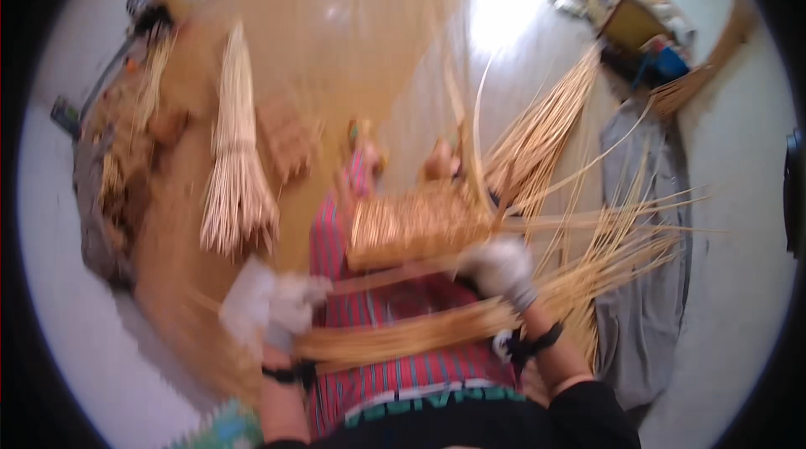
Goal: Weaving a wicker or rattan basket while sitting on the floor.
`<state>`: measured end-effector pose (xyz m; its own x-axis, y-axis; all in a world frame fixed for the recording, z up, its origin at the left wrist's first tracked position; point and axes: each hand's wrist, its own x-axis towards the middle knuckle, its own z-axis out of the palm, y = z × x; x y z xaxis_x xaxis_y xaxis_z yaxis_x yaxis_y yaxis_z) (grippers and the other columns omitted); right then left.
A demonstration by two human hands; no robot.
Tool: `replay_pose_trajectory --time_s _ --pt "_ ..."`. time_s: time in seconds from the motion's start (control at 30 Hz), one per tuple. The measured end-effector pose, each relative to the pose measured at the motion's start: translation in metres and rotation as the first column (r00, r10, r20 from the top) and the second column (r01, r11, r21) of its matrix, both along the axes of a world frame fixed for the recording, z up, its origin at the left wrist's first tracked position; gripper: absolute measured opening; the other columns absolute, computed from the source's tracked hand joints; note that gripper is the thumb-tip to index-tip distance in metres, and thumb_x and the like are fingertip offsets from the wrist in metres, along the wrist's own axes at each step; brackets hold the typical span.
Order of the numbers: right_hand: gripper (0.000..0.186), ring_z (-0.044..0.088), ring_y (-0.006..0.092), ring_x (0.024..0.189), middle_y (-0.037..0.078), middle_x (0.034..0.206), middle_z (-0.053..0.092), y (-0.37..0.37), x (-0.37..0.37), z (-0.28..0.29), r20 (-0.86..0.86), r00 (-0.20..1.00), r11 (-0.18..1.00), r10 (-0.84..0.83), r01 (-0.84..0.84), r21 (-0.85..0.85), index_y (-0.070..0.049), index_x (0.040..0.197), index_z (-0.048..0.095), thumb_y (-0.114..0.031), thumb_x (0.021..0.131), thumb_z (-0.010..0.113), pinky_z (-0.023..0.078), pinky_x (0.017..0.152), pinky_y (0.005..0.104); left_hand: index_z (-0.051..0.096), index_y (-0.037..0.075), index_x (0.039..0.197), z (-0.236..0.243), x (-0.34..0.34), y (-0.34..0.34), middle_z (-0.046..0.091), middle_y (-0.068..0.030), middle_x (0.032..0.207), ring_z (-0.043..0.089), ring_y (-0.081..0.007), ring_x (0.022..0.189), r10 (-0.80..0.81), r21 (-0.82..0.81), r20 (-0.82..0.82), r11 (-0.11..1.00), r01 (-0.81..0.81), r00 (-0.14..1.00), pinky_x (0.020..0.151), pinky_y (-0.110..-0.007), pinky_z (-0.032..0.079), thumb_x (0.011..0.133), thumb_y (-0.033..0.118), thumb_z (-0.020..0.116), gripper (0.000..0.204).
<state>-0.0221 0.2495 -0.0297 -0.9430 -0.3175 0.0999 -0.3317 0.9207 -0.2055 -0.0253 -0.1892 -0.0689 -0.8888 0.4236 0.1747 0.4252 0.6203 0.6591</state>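
Note:
My left hand (295, 298), in a pale glove, is closed with a white cloth (248, 296) against it. My right hand (501, 268), gloved too, is closed at the other end of a flat pale strip (390, 274) that runs between the hands. Both hands are blurred by motion, so the fingers show poorly. Just beyond the strip, a woven wicker basket piece (416, 227) rests between my legs, with long loose canes rising from its right side. Nearer to me, a bundle of long cane strands (411, 336) lies across my lap, over red striped cloth (395, 369).
On the wooden floor at left stand out a tied cane bundle (235, 155) and a brown woven piece (285, 138). More cane (550, 134) fans out at right, beside a grey cloth (634, 306). Clutter (630, 17) lines the far right wall; brown material (126, 172) is heaped at left.

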Motion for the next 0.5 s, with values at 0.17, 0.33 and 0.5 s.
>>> replay_pose_trajectory --time_s 0.17,0.33,0.5 --pt "0.009 0.069 0.0260 0.079 0.009 0.087 0.074 -0.005 0.011 -0.014 -0.159 0.867 0.748 -0.472 0.299 -0.592 -0.010 0.095 0.079 -0.018 0.095 0.073 0.056 0.075 0.0418 0.073 0.014 0.108 0.001 -0.001 0.003 0.071 -0.0115 0.094 0.069 -0.0351 0.089 0.499 -0.059 0.124 0.866 -0.496 0.858 0.081 -0.043 0.054 0.093 0.004 0.063 0.021" --pt "0.046 0.068 0.0157 0.089 0.011 0.107 0.071 -0.068 0.037 -0.051 0.662 0.532 0.344 0.528 0.579 -0.739 -0.008 0.151 0.053 -0.033 0.112 0.055 0.057 0.080 0.0302 0.073 0.012 0.106 -0.016 -0.005 0.048 0.070 -0.0123 0.095 0.070 -0.0295 0.091 0.335 0.045 0.175 0.936 -0.348 0.926 0.082 -0.039 0.055 0.098 0.005 0.066 0.013" --pt "0.039 0.070 0.0231 0.099 0.011 0.114 0.073 -0.055 0.008 -0.076 0.500 0.791 -0.365 0.354 0.609 -0.705 -0.004 0.133 0.066 -0.035 0.113 0.053 0.058 0.084 0.0398 0.077 0.012 0.105 -0.025 -0.006 0.034 0.069 -0.0122 0.097 0.070 -0.0283 0.094 0.336 0.409 0.357 0.783 -0.469 0.872 0.088 -0.036 0.056 0.097 0.011 0.072 0.010"
